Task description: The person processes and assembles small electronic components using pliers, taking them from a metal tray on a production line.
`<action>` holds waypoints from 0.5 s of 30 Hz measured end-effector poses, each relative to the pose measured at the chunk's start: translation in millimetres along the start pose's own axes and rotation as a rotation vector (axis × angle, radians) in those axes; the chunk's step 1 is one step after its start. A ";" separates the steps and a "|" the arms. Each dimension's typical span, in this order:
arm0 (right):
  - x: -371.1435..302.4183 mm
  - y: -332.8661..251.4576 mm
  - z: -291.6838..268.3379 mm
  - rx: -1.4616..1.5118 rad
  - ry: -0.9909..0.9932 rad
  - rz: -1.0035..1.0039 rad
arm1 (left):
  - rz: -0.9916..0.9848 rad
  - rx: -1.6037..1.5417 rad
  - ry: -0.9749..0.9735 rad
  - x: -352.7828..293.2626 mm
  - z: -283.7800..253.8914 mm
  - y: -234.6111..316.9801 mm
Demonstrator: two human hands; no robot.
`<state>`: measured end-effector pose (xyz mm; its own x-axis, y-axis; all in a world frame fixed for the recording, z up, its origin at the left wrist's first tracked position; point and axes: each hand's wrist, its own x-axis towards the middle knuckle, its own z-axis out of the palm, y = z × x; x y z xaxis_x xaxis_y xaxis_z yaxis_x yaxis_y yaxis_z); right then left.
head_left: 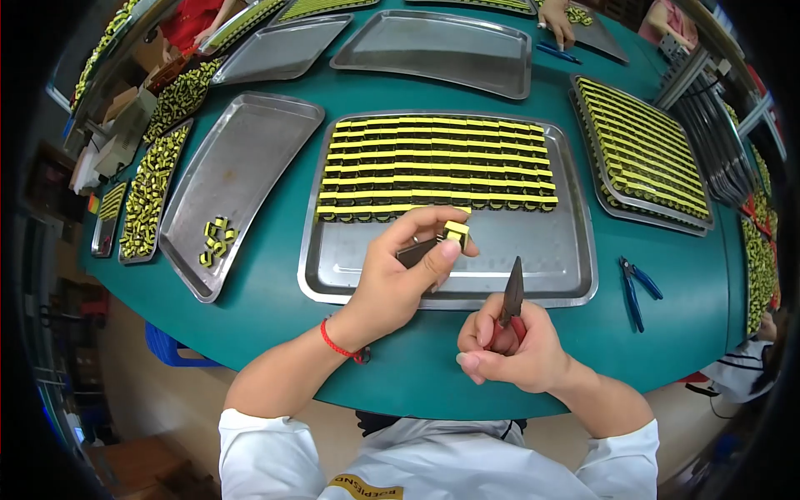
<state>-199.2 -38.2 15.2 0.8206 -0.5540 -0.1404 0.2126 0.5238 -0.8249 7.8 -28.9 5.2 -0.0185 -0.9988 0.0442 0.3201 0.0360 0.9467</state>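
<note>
My left hand [392, 279] pinches a small yellow-and-black electronic component [456, 231] between thumb and fingers, with thin pins at its side. A dark flat piece [414, 252] also shows in that hand, partly hidden by the fingers; its kind is unclear. In my right hand [533, 354] are red-handled pliers [513, 292], the dark jaws pointing away from me and together. Both hands are over the near part of a metal tray [310, 279] and the table edge. Yellow-and-black components [433, 171] fill the tray's far part in neat rows.
Blue-handled cutters [631, 292] lie open on the green table [667, 325] at right. Beyond them is a stacked tray of components [646, 154]. At left, a tilted tray [237, 167] holds several loose components [218, 240]. Another person's hand [557, 23] is at the far side.
</note>
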 end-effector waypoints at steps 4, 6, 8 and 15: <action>0.3 2.8 -3.4 0.038 -0.049 0.008 | 0.118 0.221 -0.003 -5.0 5.4 -4.3; 0.6 -0.3 0.8 0.004 -0.052 0.042 | 0.119 0.273 0.000 -9.9 8.7 -0.1; 0.4 -3.3 3.7 -0.028 -0.053 0.072 | 0.139 0.214 0.002 -11.5 7.9 -6.3; -3.1 -1.5 -2.5 0.074 -0.155 0.144 | 0.284 0.486 -0.005 -13.7 10.2 -5.2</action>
<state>-203.3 -38.9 15.5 0.9156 -0.3673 -0.1635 0.1210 0.6396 -0.7591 -3.2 -15.0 2.9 -0.0001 -0.9478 0.3190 -0.1605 0.3149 0.9355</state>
